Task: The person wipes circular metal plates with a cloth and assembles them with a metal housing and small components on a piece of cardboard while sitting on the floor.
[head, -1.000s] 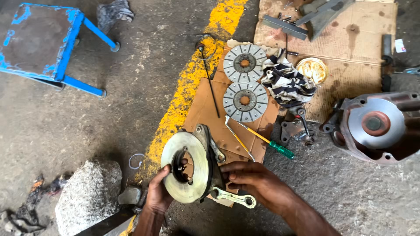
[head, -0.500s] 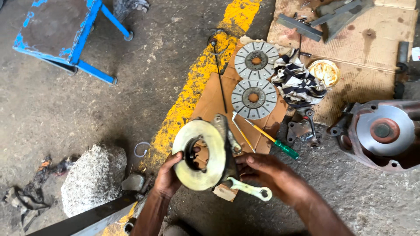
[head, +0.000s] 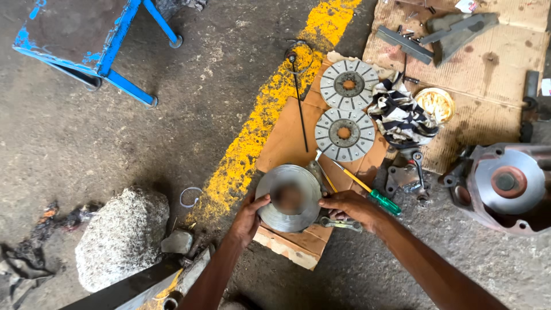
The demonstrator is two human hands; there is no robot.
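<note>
Both hands steady a round metal disc (head: 288, 198) on cardboard (head: 287, 143): the left hand (head: 251, 218) grips its rim, the right hand (head: 347, 206) presses its opposite edge, just below two friction plates (head: 345, 134).

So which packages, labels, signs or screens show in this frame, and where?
Flattened brown cardboard sheet: top right on the concrete, stained, parts lying on it.
Smaller brown cardboard piece: centre, under the two round grey discs.
Small white label scrap: top edge, right.
No screens or signs.
</note>
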